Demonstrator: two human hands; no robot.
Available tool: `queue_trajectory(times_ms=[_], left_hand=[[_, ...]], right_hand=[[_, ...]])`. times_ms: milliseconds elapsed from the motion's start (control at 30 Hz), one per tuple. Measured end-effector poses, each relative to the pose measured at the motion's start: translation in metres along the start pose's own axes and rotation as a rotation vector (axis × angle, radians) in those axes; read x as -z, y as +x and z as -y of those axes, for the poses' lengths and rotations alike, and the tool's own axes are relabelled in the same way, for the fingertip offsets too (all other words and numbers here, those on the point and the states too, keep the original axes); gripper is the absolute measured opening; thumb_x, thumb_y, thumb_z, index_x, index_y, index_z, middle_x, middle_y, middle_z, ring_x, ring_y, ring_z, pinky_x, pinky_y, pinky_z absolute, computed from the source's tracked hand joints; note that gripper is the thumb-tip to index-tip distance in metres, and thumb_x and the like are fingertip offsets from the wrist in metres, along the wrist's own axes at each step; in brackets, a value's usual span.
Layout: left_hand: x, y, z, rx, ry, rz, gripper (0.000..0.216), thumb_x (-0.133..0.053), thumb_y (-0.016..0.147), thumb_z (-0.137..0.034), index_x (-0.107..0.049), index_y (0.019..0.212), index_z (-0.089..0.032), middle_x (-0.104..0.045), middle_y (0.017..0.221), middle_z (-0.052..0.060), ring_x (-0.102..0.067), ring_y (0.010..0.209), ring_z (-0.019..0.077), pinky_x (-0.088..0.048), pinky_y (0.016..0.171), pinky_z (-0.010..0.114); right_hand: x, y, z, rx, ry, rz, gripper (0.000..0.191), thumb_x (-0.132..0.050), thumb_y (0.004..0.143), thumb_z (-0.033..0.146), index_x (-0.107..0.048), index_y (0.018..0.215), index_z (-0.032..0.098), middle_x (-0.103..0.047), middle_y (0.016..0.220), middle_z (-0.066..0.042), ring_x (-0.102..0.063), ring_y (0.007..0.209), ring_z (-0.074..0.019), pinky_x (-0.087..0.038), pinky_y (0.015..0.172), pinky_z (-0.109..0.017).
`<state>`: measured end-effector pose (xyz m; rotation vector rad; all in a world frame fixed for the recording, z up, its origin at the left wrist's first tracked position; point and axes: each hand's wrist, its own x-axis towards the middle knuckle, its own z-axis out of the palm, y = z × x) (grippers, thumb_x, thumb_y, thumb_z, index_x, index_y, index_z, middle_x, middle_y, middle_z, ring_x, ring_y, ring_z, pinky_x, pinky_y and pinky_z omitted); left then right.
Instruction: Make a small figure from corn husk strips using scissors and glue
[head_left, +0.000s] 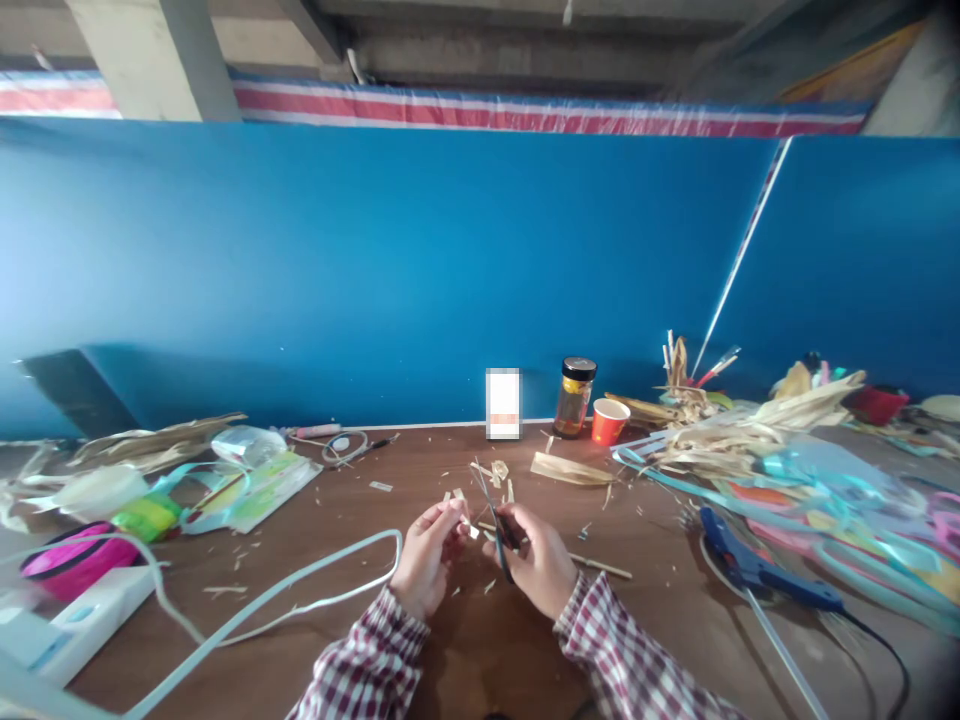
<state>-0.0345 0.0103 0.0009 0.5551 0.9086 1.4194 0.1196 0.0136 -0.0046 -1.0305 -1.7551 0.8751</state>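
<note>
Your brown tabletop (pixel 465 640) is strewn with small husk scraps; a white cable (pixel 300 600) loops across its left part, with a pink spool (pixel 71 565) and a white box (pixel 75 620) at the left edge. By the blue wall stand a dark-lidded jar (pixel 574 397) and an orange cup (pixel 608 421), just beside each other; a blue glue gun (pixel 757 572) lies to your right among ribbons and dried husks (pixel 757 420)

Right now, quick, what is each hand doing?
Left hand: closed, pinching a small pale husk strip.
Right hand: closed around scissors, blades pointing up.
</note>
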Motion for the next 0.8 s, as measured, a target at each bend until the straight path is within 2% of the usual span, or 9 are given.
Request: queue_trajectory(times_ms=[133,267,533,800], left_hand=[[0.002,0.001,0.001,-0.017,0.022,-0.026,0.024,-0.076,0.061,-0.029,-0.060,0.069,-0.013,-0.058,0.062,-0.002,-0.053,0.051,0.0048,-0.043,0.049,0.014],[0.001,0.002,0.003,-0.026,0.085,-0.021,0.027,-0.075,0.061,-0.034,-0.058,0.067,-0.013,-0.054,0.055,-0.004,-0.048,0.046,0.0035,-0.038,0.044,0.014],[-0.007,-0.005,0.001,0.027,0.132,-0.034,0.030,-0.075,0.060,-0.035,-0.056,0.067,-0.013,-0.048,0.050,-0.007,-0.040,0.041,0.0019,-0.031,0.039,0.013],[-0.005,0.002,0.005,0.025,0.110,-0.019,0.027,-0.074,0.062,-0.033,-0.056,0.067,-0.013,-0.048,0.051,-0.007,-0.041,0.044,0.0023,-0.032,0.041,0.013]], right_hand=[[-0.003,-0.002,0.003,-0.021,0.016,0.096,0.024,-0.063,0.072,0.030,-0.059,0.094,0.019,-0.063,0.072,0.000,-0.059,0.065,-0.0143,-0.048,0.059,-0.024],[-0.007,-0.004,0.003,-0.028,0.056,0.172,0.024,-0.062,0.073,0.029,-0.060,0.095,0.020,-0.061,0.070,0.002,-0.057,0.063,-0.0133,-0.046,0.057,-0.023],[-0.009,-0.005,-0.002,-0.037,0.151,0.212,0.028,-0.060,0.076,0.027,-0.061,0.103,0.020,-0.061,0.071,0.001,-0.058,0.067,-0.0146,-0.047,0.062,-0.024],[-0.010,-0.005,-0.009,-0.082,0.170,0.243,0.028,-0.062,0.076,0.028,-0.061,0.103,0.020,-0.057,0.066,0.003,-0.053,0.059,-0.0120,-0.043,0.053,-0.020]])
